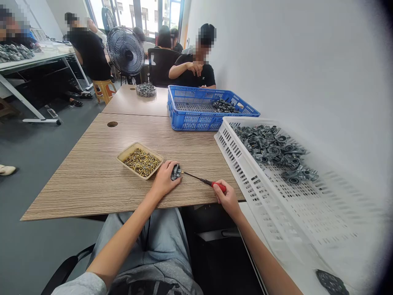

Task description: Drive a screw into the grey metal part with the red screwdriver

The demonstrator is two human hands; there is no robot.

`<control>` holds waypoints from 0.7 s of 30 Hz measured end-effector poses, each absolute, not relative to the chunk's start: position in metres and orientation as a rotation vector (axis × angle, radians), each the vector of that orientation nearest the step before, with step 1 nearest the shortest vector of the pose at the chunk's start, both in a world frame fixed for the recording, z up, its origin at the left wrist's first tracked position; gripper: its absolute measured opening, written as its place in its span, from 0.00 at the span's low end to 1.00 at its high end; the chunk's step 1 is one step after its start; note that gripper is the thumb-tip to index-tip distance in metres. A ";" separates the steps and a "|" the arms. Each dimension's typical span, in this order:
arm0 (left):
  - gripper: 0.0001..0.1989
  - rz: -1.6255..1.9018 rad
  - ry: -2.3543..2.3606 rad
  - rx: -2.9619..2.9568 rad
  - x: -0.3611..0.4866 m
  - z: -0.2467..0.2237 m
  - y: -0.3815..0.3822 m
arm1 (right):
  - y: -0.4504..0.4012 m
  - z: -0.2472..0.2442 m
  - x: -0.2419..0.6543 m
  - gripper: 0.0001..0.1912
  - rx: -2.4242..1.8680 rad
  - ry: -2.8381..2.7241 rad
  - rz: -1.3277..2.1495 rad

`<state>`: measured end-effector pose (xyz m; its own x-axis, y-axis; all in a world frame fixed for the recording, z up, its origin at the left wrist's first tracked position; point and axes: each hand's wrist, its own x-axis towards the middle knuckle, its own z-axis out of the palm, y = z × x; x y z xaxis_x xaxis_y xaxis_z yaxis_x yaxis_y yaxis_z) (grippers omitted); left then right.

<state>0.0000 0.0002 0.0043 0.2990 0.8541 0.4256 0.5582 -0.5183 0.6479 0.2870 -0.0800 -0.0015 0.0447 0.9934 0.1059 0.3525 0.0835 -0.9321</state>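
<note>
**Screwdriver set against a small metal part, both held low over the near edge of a wood-grain worktop**

The hands were apart from each other, and each was closed on something. The left hand point(165, 179) gripped a grey metal part point(176, 173) near the middle of the worktop point(92, 176), the fingers curled over its left side; its own long axis could not be told, as the fingers hid much of it. The right hand point(225, 196) was clamped around the red handle of a screwdriver point(207, 182), close to the worktop's near right edge. The screwdriver's long axis ran from right to left and slightly toward the far side, with the handle at the right and nearer, and the slim dark shaft pointing left. Its tip met a small brass-coloured piece point(182, 171) at the right side of the metal part.

Just left of the left hand stood a cream tray point(126, 152), set obliquely and filled with brass-coloured screws point(141, 162). At the far right, a blue crate point(196, 121) held a cluster of dark parts point(225, 106). Along the right side, a white basket point(242, 164) contained a heap of grey castings point(267, 143). Beyond the crate sat a person in a black shirt point(192, 76).
</note>
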 end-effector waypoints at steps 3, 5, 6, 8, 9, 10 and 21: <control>0.25 1.070 1.268 2.199 0.000 0.003 0.001 | -0.080 -0.001 0.287 0.22 -1.437 -1.463 0.870; 0.25 1.072 1.264 2.202 0.000 0.003 0.001 | -0.080 0.000 0.286 0.23 -1.437 -1.463 0.859; 0.25 1.075 1.263 2.203 0.000 0.003 0.001 | -0.080 0.000 0.286 0.23 -1.435 -1.464 0.856; 0.25 1.081 1.264 2.202 0.000 0.004 0.001 | -0.080 0.000 0.286 0.22 -1.433 -1.467 0.853; 0.25 1.083 1.265 2.202 0.000 0.004 0.001 | -0.080 0.000 0.286 0.22 -1.433 -1.470 0.851; 0.25 1.085 1.265 2.202 0.000 0.005 0.000 | -0.080 0.000 0.286 0.22 -1.433 -1.472 0.851; 0.24 1.084 1.266 2.209 0.000 0.004 0.000 | -0.081 -0.002 0.286 0.19 -1.430 -1.478 0.859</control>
